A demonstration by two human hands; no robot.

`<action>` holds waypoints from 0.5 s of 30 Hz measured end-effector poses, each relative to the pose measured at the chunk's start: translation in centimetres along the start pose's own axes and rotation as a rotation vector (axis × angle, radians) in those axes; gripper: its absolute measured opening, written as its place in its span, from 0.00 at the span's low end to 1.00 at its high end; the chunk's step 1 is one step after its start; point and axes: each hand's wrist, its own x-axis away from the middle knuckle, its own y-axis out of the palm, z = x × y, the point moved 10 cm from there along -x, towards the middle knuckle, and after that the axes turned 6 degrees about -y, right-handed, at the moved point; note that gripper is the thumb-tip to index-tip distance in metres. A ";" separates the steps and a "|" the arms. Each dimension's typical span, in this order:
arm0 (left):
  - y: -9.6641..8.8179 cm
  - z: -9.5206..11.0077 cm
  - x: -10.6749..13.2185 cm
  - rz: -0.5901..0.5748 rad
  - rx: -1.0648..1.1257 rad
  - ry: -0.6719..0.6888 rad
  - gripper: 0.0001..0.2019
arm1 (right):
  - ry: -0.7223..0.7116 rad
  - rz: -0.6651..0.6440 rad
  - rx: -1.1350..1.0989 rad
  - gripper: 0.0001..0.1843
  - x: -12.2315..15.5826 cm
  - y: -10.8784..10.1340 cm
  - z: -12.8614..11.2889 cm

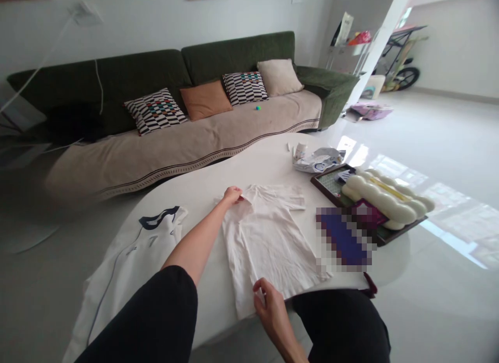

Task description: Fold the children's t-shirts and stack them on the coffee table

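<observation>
Left hand (233,195) is pinching the collar of the white T-shirt (265,238) at centre; right hand (271,312) is gripping its hem, lower centre, on the worktop (268,160).

white curved table (249,165) | white t-shirt (268,238) | navy-collared white jersey (132,264) | wooden tray (323,186) | crumpled bag (317,160)

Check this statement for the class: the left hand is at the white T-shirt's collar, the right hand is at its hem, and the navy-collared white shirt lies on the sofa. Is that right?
No. The head view shows the navy-collared white shirt on the white table, left of the white T-shirt, not on the sofa. The left hand and right hand are as stated.
</observation>
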 end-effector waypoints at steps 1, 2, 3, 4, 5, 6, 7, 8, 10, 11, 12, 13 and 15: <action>0.1 0.0 -0.2 0.011 -0.017 0.019 0.11 | -0.012 0.003 0.001 0.06 0.0 0.0 0.0; 0.0 0.1 -0.4 0.025 -0.035 0.043 0.12 | -0.016 0.003 0.008 0.06 0.0 0.0 0.0; -0.4 0.3 -0.4 0.045 -0.053 0.073 0.13 | -0.014 -0.001 0.019 0.06 0.1 0.0 0.1; -1.0 0.4 -0.2 0.072 -0.072 0.109 0.14 | -0.009 -0.006 0.032 0.07 0.1 0.0 0.2; -1.7 0.5 0.2 0.103 -0.094 0.150 0.15 | -0.007 -0.012 0.045 0.08 0.1 0.0 0.2; -2.4 0.5 0.7 0.134 -0.117 0.194 0.16 | -0.010 -0.016 0.056 0.10 0.1 0.0 0.2; -3.0 0.4 1.5 0.160 -0.141 0.238 0.17 | -0.020 -0.020 0.061 0.12 0.1 0.0 0.1; -3.4 0.0 2.4 0.173 -0.157 0.279 0.17 | -0.032 -0.024 0.060 0.14 0.1 0.0 -0.1; -3.2 -1.2 4.5 0.159 -0.245 0.374 0.19 | -0.048 -0.037 0.065 0.16 0.2 0.2 -0.3; -2.6 -2.0 5.4 0.142 -0.331 0.414 0.21 | -0.048 -0.046 0.081 0.16 0.5 0.4 -0.3; -1.8 -3.0 6.2 0.125 -0.436 0.439 0.23 | -0.044 -0.057 0.113 0.17 0.8 0.5 -0.3; -1.1 -4.1 6.8 0.115 -0.548 0.447 0.26 | -0.037 -0.069 0.163 0.16 1.2 0.5 -0.2; -0.1 -5.9 7.1 0.120 -0.722 0.421 0.29 | -0.015 -0.103 0.305 0.15 2.3 0.4 0.0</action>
